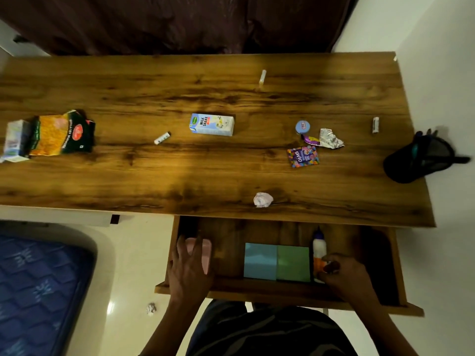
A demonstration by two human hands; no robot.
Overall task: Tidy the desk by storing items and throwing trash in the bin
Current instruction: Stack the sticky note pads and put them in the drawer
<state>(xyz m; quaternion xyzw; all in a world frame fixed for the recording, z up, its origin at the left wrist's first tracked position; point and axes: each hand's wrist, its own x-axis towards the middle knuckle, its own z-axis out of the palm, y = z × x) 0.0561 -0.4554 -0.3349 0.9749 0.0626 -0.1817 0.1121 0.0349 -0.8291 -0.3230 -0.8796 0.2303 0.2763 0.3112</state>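
The desk drawer (288,291) stands pulled out below the wooden desk (180,176). Inside it lie a blue sticky-note pad (260,261), a green pad (293,263), a glue bottle (318,246) and a pink object (205,253). My left hand (189,268) lies over the pink object with fingers spread. My right hand (343,274) has its fingers curled round the orange lower end of the glue bottle. On the desk lie a milkshake carton (212,124), a snack bag (61,136), a Gems packet (303,156), foil wrapper (330,138) and a crumpled paper ball (262,199).
A small white carton (15,141) lies at the far left, a black mesh pen holder (416,160) at the right edge. Small tubes (162,137) (262,77) (375,124) and a round blue tin (302,126) are scattered. A paper ball (151,308) is on the floor; blue mattress (38,291) at left.
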